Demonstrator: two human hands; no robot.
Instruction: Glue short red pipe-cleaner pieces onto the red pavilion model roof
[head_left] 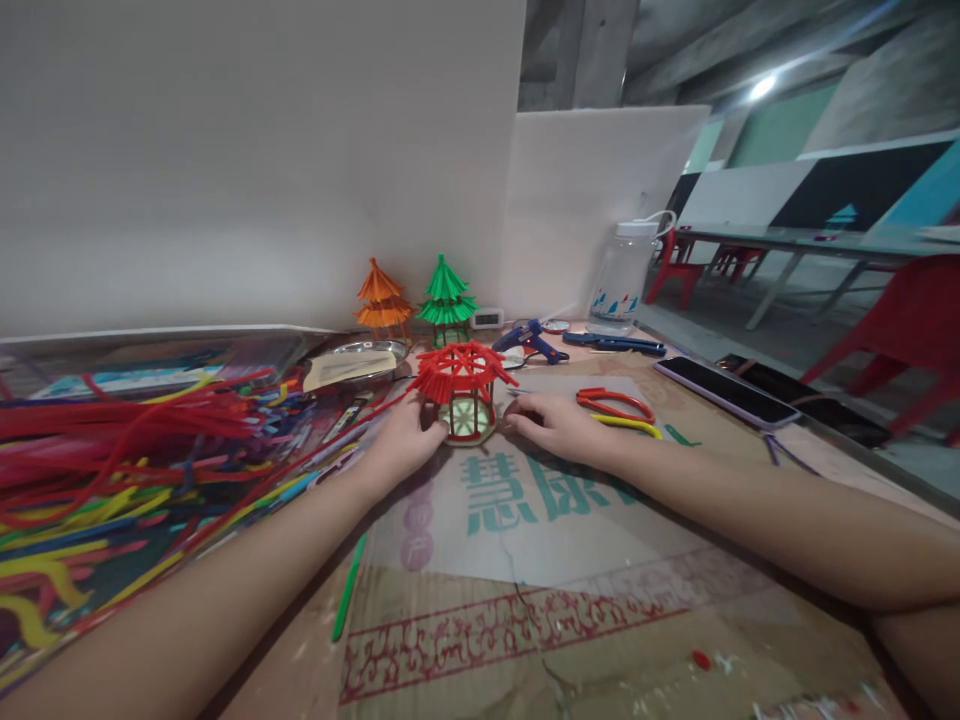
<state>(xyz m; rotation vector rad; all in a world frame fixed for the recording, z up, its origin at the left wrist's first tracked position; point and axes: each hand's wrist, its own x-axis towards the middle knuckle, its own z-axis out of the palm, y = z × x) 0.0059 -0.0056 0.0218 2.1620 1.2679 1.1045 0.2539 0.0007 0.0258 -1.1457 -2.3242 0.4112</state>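
Observation:
A small pavilion model [463, 392] made of red straws, with a pale round base, stands on the cardboard sheet [540, 560] in front of me. My left hand [403, 440] presses against its left side at the base, fingers curled around it. From the right, my right hand [551, 425] touches the base with its fingertips, the palm lying low on the cardboard. Both hands steady the model between them.
A heap of coloured straws [112, 470] fills the left. Behind stand an orange straw tower [382, 298] and a green straw tower [446, 295], a blue glue gun [531, 340], a plastic jug [626, 275]. Red scissors [615, 402] and two phones [726, 392] lie right.

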